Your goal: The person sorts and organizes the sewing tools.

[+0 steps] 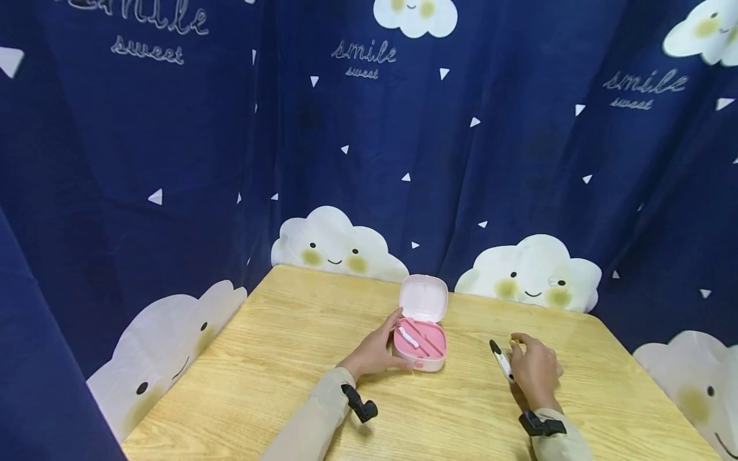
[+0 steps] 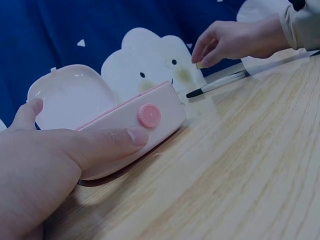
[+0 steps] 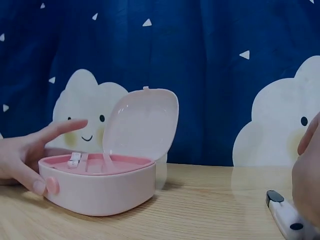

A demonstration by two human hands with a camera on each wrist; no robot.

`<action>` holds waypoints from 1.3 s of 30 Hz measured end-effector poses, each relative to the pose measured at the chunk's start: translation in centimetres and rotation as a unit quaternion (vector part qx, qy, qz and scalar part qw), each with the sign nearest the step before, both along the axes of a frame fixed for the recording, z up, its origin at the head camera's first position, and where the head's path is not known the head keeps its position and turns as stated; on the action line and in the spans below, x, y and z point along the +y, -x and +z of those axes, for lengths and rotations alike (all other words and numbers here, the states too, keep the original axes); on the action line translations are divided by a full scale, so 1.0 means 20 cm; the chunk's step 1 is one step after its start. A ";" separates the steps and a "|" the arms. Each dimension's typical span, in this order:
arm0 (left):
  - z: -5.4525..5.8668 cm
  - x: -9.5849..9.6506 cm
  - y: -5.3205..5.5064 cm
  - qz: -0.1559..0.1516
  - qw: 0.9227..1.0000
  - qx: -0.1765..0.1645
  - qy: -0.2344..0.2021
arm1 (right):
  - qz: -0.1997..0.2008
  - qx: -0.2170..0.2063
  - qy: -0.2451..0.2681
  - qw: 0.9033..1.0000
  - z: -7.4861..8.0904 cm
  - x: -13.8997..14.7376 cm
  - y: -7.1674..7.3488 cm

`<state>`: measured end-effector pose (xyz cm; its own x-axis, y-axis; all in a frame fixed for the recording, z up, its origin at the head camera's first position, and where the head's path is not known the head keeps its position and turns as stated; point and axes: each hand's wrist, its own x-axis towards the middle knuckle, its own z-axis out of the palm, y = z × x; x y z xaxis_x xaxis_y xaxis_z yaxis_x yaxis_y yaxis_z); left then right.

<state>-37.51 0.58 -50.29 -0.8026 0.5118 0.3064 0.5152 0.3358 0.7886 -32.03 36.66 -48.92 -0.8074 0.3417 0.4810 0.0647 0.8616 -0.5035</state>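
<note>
A pink box [image 1: 419, 358] stands on the table with its pale lid [image 1: 423, 298] raised at the back. My left hand [image 1: 371, 352] holds it at the left side, the thumb on the front by the round pink button [image 2: 149, 116] and a finger up near the lid. Inside the pink insert [image 3: 122, 166] lies a small white piece [image 1: 408, 337]. To the right, my right hand [image 1: 536, 371] pinches a small yellow thing [image 1: 516, 340] between thumb and forefinger, above the table. Its kind is mostly hidden by the fingers. Beside that hand lies a white, pen-shaped thing [image 1: 501, 360] with a black end.
The wooden table [image 1: 455, 416] has its back edge against a dark blue curtain [image 1: 357, 147] printed with white clouds and triangles. Between the box and the pen-shaped thing shows a stretch of bare wood. Each wrist wears a black camera mount [image 1: 359, 403].
</note>
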 end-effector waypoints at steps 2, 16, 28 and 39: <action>0.00 0.00 0.00 0.000 1.000 -0.002 0.001 | -0.002 0.006 0.000 1.000 0.00 0.00 0.00; 0.00 0.01 0.00 0.001 1.000 -0.010 -0.007 | 0.012 0.055 -0.010 0.998 0.06 -0.08 0.00; 0.00 0.00 0.00 0.005 1.000 -0.021 -0.010 | 0.074 0.099 -0.004 0.992 0.06 -0.17 0.03; 0.01 0.00 -0.01 0.007 1.000 -0.023 -0.006 | 0.091 0.115 -0.015 0.989 0.05 -0.23 0.03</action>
